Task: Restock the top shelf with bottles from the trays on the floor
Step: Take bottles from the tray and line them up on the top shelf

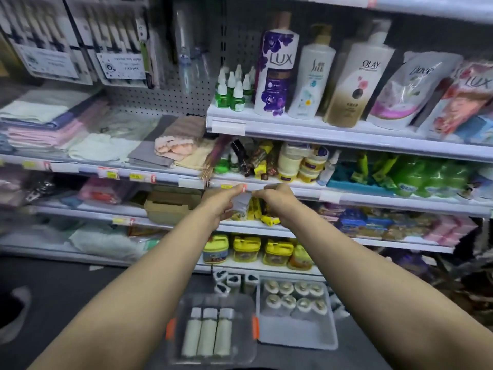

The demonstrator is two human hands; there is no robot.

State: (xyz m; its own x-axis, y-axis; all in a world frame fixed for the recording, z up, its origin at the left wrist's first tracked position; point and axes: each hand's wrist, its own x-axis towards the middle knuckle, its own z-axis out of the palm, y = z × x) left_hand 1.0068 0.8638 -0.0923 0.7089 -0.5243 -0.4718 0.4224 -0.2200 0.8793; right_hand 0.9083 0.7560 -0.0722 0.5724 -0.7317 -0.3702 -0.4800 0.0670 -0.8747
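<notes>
Both hands meet in front of the middle shelf's front edge: the left hand [220, 202] grips a small grey-wrapped item [241, 201], and the right hand [274, 200] pinches its top edge, seemingly unwrapping it. White bottles lie in the clear tray [213, 300] and stand in the white tray [298, 333] on the floor. Next, the piece must go up to the top shelf [346, 129] beside the Lux bottle [276, 65].
</notes>
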